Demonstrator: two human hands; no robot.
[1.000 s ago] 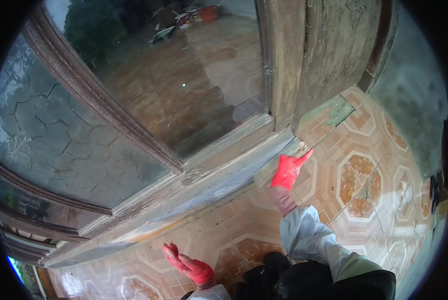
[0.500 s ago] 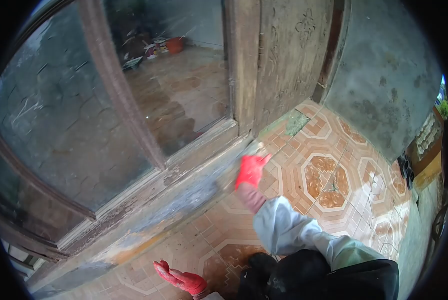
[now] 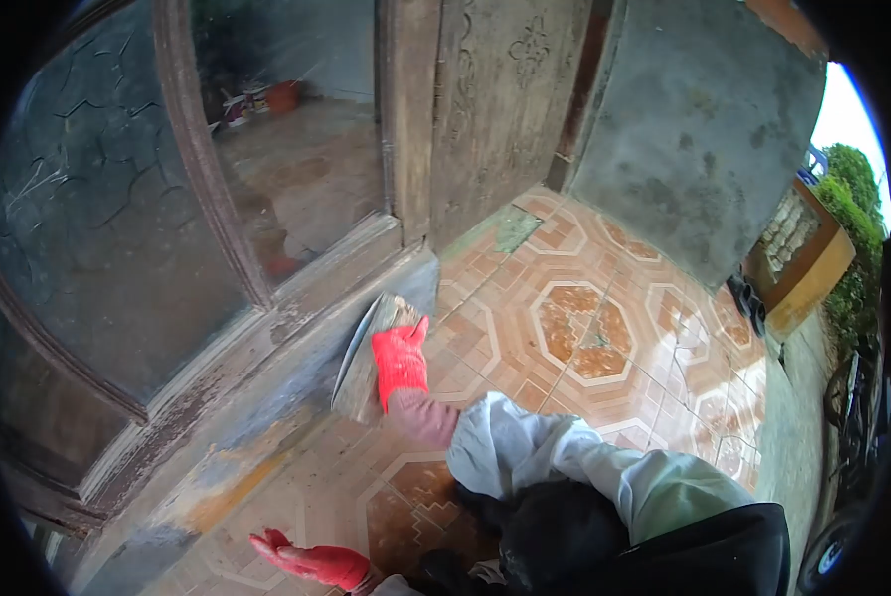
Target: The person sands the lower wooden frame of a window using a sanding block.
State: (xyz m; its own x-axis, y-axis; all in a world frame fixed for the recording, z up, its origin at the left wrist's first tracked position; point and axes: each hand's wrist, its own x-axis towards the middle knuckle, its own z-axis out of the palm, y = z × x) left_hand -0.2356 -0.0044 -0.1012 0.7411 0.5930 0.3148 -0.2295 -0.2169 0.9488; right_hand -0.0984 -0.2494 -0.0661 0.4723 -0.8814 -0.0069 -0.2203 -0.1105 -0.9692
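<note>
My right hand [image 3: 402, 360], in a red glove, grips a flat, worn trowel-like tool [image 3: 364, 360] with a thin edge turned to the wall. The tool is at the low grey base [image 3: 316, 372] under the wooden window frame [image 3: 202, 353], close to the corner of the base. Partly hidden by the glove, its handle cannot be made out. My left hand [image 3: 311, 562], also red-gloved, is held low over the tiled floor [image 3: 465, 328], fingers stretched out and nothing in it.
A carved wooden panel [image 3: 500, 109] and a grey wall [image 3: 694, 139] stand beyond the floor. Dark sandals [image 3: 746, 304] lie by a yellow-edged block [image 3: 808, 263]. Glass panes [image 3: 117, 228] fill the frame at left. A wheel [image 3: 831, 556] shows at lower right.
The view has swung to the right, showing more wall and greenery. My right hand has drawn back along the base, and the tool's flat face now shows. My left hand stays open.
</note>
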